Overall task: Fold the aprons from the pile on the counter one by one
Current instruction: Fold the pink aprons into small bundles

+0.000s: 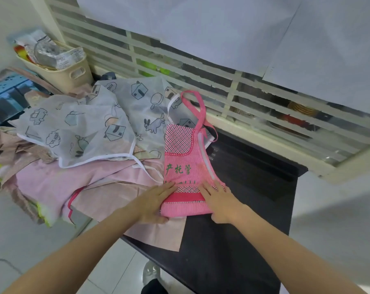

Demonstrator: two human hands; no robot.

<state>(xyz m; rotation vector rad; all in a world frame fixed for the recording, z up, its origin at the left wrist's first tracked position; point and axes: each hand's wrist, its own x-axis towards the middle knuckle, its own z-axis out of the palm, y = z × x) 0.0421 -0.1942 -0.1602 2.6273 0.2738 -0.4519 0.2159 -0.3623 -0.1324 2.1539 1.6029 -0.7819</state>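
Head view. I see the pink apron (185, 166) lying lengthwise on the black counter (243, 209), folded narrow, its neck loop stretched toward 12 o'clock and its hem end nearest me. Green embroidered characters run across the middle of it; a checked bib panel sits above them, a checked band and a solid pink band below.

Left hand (156, 203): flat, fingers straight and together, pressing the apron's lower left edge, coming in from 8 o'clock of the apron. The thumb is tucked low by the hem corner; I can't tell if it goes under the cloth.

Right hand (220, 200): palm down, fingers spread a little, lying on the lower right edge, at 4 o'clock of the apron. Fingertips reach the checked band. Neither hand grips anything.

The apron lies between the two hands, both touching its near end.

At 9 to 10 o'clock of the apron, the pile (84, 155): a translucent white apron (99, 128) with cartoon houses and rabbits on top, pale pink cloth under it, hanging off the counter's left edge. The pink apron's left edge overlaps that pile.

At 10 o'clock, well back, a cream basket (73, 75) of packets. A slatted window grille (232, 90) runs behind the counter.
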